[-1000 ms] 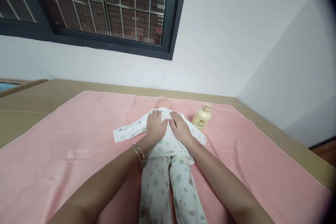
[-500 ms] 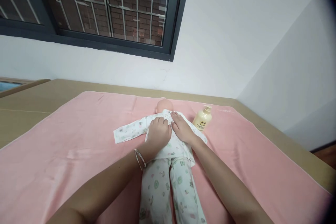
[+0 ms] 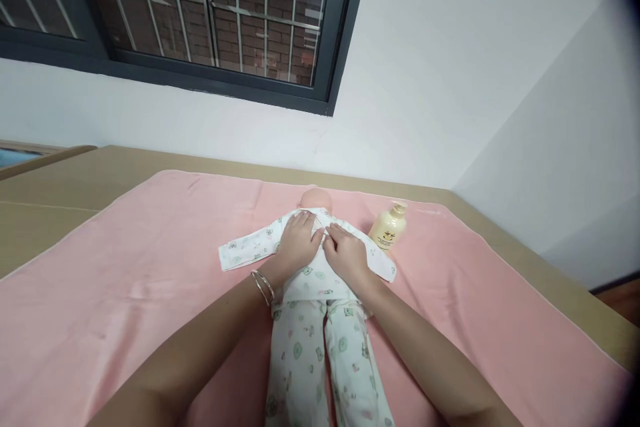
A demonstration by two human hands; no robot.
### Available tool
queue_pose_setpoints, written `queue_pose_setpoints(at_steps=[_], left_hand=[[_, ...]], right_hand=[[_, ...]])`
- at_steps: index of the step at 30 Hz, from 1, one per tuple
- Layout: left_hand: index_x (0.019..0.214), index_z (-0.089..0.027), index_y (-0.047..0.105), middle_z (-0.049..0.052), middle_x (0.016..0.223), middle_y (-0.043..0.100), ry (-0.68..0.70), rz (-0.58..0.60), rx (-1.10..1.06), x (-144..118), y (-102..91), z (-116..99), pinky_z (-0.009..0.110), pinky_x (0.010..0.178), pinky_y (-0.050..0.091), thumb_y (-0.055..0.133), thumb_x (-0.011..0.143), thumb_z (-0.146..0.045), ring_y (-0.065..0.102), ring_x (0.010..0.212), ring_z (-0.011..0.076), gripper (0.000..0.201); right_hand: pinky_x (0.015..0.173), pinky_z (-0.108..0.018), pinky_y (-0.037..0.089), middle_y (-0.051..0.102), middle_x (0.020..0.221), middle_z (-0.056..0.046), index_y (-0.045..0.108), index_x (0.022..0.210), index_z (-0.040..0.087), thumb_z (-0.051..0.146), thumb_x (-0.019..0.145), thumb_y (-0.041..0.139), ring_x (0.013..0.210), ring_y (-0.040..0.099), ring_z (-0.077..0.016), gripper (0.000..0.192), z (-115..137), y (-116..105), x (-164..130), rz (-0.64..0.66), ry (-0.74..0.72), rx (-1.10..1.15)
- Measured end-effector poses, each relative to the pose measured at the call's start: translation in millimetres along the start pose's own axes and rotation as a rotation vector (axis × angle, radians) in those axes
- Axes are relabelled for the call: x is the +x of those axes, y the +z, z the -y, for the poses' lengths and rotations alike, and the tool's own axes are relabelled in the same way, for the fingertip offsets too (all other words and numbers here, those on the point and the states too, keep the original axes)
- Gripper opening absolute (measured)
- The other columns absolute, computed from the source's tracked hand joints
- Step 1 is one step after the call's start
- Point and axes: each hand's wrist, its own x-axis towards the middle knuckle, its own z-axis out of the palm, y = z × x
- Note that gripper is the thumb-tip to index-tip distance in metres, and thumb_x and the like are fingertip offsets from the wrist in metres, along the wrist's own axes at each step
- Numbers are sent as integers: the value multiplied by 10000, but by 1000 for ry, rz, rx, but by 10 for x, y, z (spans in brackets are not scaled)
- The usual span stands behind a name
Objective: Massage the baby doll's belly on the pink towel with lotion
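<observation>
A baby doll (image 3: 315, 201) lies face down on a pink towel (image 3: 125, 280), head toward the wall, dressed in white printed pyjamas (image 3: 320, 347). My left hand (image 3: 297, 241), with thin bangles at the wrist, lies flat on the left side of the doll's upper back. My right hand (image 3: 344, 250) lies flat on the right side, fingertips close to the left hand's near the collar. Both sleeves spread out sideways. Neither hand grips anything.
A cream lotion bottle (image 3: 387, 229) stands on the towel just right of the doll's shoulder. The towel covers a tan surface (image 3: 60, 193) that runs to the white wall under a barred window (image 3: 200, 13). A wooden floor shows at the far right.
Both hands have slid over the doll's back: the left drew down and returned up, the right pulled slightly back from the collar. The doll and bottle stayed put.
</observation>
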Motion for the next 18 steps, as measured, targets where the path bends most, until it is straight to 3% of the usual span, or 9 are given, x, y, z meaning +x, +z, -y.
queue_pose_setpoints(at_steps=[8,12,18], left_hand=[[1047,-113,658,145,1110,686,99,-174,18,-111,24,-82,447,1010,457,489,878,-239,604,1094,281,270],[1015,-141,678,109,1097,699,37,-216,-72,-148,32,-85,418,1021,461,505,853,-198,604,1096,254,243],[1150,-124,627,121,1227,644,-89,-188,-127,-124,78,-42,470,1077,411,496,876,-246,548,1186,274,327]], right_hand=[[1146,-402,290,493,1401,-84,536,1331,139,277,941,376,1355,387,-216,444,-290,90,304,110,-110,266],[1150,-420,275,497,1399,-80,517,1346,147,299,955,362,1348,390,-214,447,-323,129,303,82,-149,297],[1151,-435,276,493,1398,-106,513,1349,122,310,960,352,1350,390,-223,461,-323,165,263,60,-134,280]])
